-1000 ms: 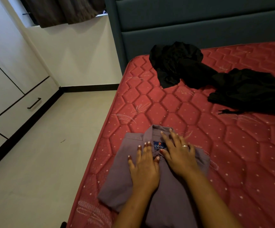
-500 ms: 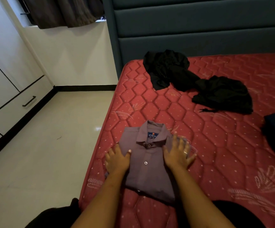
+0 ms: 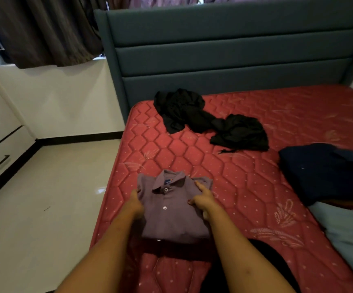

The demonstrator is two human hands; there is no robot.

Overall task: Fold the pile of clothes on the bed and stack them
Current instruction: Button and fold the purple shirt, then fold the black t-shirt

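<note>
One folded purple shirt (image 3: 172,210), near edge of the red mattress (image 3: 245,187), collar toward the headboard (image 3: 230,51), long axis likewise. Your left hand (image 3: 136,205) and right hand (image 3: 203,200) clasp its side edges. Two crumpled black garments (image 3: 211,121) beyond it; one folded navy item (image 3: 323,172) to its right.

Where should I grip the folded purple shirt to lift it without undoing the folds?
Grip the purple shirt by its two long side edges, one hand from each side, fingers slid under and thumbs on top. It lies as a flat rectangle, collar away from you, so support from both sides should keep the layers together. The left hand and right hand already sit at those edges.
</note>
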